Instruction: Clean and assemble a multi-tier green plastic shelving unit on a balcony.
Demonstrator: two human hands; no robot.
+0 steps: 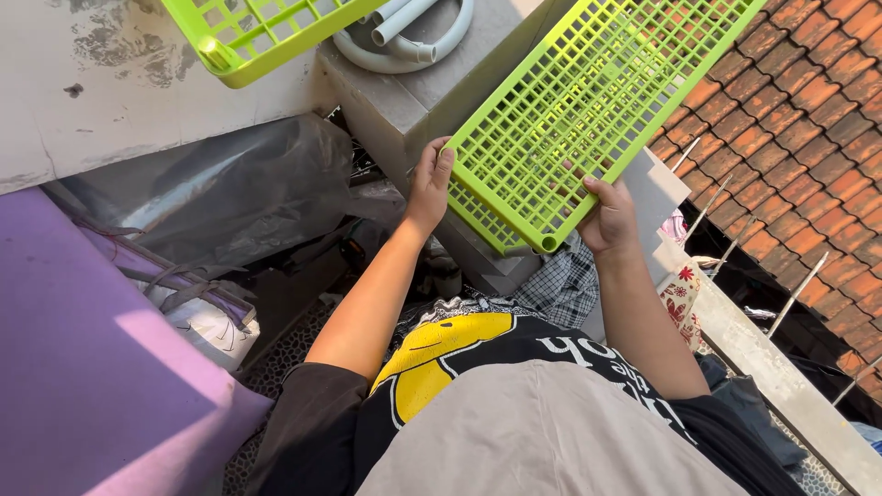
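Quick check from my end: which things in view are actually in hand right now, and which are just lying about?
In hand:
green lattice panel, gripped by the left hand and the right hand

Lying about:
second green basket at top left
white pipe bends
grey concrete block
black plastic sheet
purple board
tiled roof

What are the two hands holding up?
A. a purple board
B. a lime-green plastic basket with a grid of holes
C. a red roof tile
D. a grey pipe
B: the left hand and the right hand each grip an edge of the lime-green grid basket, one on either side.
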